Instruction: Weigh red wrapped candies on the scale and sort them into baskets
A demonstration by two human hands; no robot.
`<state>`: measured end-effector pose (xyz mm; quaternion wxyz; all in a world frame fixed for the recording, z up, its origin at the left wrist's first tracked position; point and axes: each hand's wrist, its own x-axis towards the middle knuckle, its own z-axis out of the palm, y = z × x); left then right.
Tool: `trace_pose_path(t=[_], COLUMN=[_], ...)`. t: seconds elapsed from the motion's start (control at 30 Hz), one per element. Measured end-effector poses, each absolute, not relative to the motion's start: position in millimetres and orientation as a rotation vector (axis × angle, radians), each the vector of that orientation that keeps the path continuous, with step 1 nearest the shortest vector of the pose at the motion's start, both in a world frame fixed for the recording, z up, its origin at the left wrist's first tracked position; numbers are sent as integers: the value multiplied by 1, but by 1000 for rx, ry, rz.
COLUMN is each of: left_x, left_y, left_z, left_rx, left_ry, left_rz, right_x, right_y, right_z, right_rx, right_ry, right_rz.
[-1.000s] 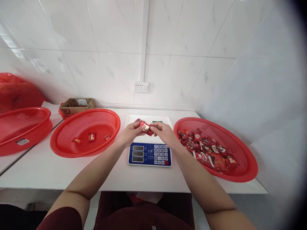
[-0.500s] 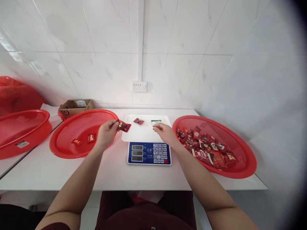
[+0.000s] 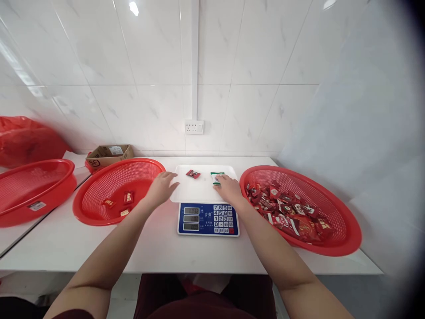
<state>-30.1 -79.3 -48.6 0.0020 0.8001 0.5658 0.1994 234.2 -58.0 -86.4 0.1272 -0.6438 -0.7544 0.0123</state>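
My left hand [image 3: 163, 189] is open with nothing in it, fingers apart, between the left red basket [image 3: 81, 212] and the white weighing tray [image 3: 186, 192]. My right hand [image 3: 229, 189] is over the tray's right side, its thumb and fingers around a small green-and-white packet [image 3: 217, 174] and partly covering it. Further left on the tray lies a red wrapped candy [image 3: 193, 174]. In the left basket are two red packets, one of them flat [image 3: 128, 197], and a cream-coloured piece [image 3: 124, 213]. The tray belongs to a blue digital scale [image 3: 208, 219].
At right, a red basket [image 3: 348, 235] holds many red wrapped candies [image 3: 288, 210]. Another red basket [image 3: 36, 195] stands at far left, with a red bag [image 3: 28, 139] behind it. A cardboard box [image 3: 109, 156] sits near the wall, which has a socket [image 3: 194, 127].
My left hand has let go of the red-and-gold candy and opened. A cream-coloured piece now shows in the left basket. My right hand has moved further onto the green-and-white packet.
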Motion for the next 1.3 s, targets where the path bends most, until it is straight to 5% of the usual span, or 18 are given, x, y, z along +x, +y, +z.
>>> trace_pose_path(t=[0.37,0.9,1.03,1.17,1.3], left_x=[50,-15,-57,-91,-79], left_y=[-3,-85,-99,-102,-107], left_z=[-61,-29,-30,-39,-40], left_rx=[2398,1391,1693,2108,2185], left_ry=[1511,1025,1446,2015,1967], left_rz=[336,1088,1164,842,841], right_x=[237,243,241,241,235], right_y=[-78,-79,-81,-79,-77], right_z=[-81,-85,-83,-85,-85], right_rx=[-1869,-1850,-1779,-1654,-1285], right_ry=[-2227,-2034,-1967,-1759,-1439], right_rz=[-54,107,201,382,875])
